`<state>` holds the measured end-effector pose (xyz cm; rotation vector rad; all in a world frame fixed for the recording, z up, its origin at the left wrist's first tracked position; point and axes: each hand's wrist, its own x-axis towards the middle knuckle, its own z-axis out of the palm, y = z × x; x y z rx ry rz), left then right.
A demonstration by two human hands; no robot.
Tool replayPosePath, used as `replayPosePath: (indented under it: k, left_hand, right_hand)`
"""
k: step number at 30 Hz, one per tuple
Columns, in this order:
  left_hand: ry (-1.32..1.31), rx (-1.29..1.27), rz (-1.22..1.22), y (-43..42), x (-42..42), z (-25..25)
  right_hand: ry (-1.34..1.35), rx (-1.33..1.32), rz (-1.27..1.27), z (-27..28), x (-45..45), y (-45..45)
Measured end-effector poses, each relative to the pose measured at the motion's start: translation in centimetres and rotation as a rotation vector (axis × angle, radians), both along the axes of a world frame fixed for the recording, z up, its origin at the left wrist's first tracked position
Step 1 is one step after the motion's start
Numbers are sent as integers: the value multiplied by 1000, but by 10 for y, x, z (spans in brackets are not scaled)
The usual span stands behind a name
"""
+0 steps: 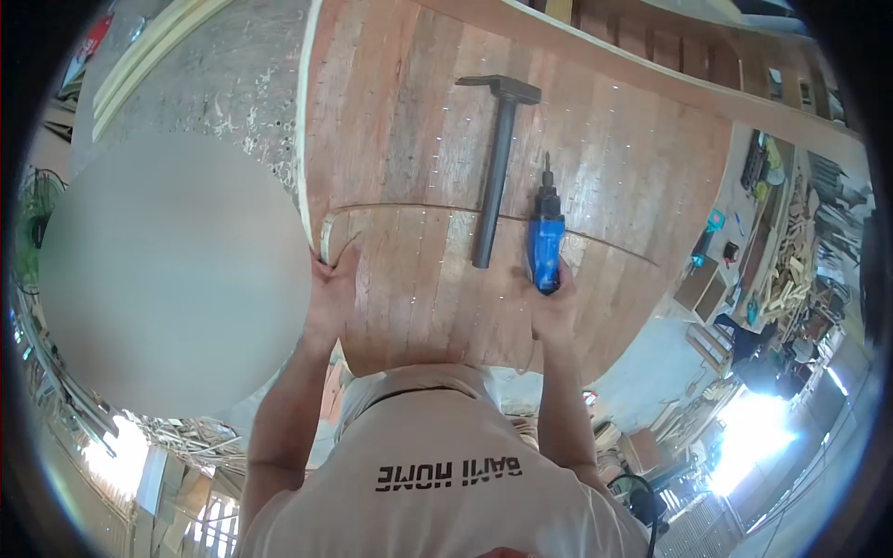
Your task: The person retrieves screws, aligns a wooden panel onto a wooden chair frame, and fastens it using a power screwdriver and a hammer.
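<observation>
A curved panel of reddish wood strips point(400, 298), dotted with small shiny marks, spreads before me. My left hand point(333, 288) is closed at its left edge, beside the pale rounded end of a raised, curved edge; its thumb lies over the wood and the other fingers are mostly hidden. My right hand point(556, 307) is wrapped round the rear of a blue power driver point(547, 244), whose bit points away from me. Left of the driver, a dark hammer point(498, 172) lies on the panel, its head at the far end.
A long wooden rim point(651, 79) crosses the far side. At the right, a bench holds a teal tool point(713, 223), an open wooden box point(699, 286) and wood scraps point(789, 251). Pale strips point(153, 56) lie at the upper left. A grey blurred disc hides the left side.
</observation>
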<state>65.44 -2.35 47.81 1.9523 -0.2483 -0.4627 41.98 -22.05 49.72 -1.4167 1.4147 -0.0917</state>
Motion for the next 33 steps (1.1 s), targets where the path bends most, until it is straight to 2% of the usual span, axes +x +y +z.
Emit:
replayPosePath:
  k: [1, 2, 4, 7, 10, 15, 20, 23, 26, 30, 33]
  left_hand:
    - [-11, -10, 1, 1, 0, -4]
    - [-21, -21, 3, 3, -1, -6]
    - [-153, 116, -35, 6, -2, -5]
    - [-203, 204, -36, 1, 1, 2]
    - [-223, 263, -46, 2, 2, 2]
    - [-291, 224, -54, 4, 2, -7]
    - [-252, 213, -11, 5, 0, -5]
    - [-168, 269, -35, 5, 1, -3]
    - [-253, 266, -45, 5, 1, -3]
    - [-282, 236, -51, 2, 1, -1]
    - [-334, 266, -66, 4, 2, 1]
  right_hand:
    - [101, -154, 89, -8, -11, -2]
    - [38, -6, -11, -7, -21, -5]
    - [-95, 287, -195, 5, -21, -10]
    - [-303, 398, -379, 36, -13, 12]
    - [-357, 415, -374, 55, -19, 38]
    - [-187, 297, -19, 63, -26, 62]
    - [-511, 496, 96, 63, -38, 74]
    - [-725, 554, 254, 97, -17, 65]
    - [-583, 520, 376, 120, 17, 56]
    - [-382, 430, 445, 91, 24, 55]
    - [-345, 380, 565, 81, 17, 47]
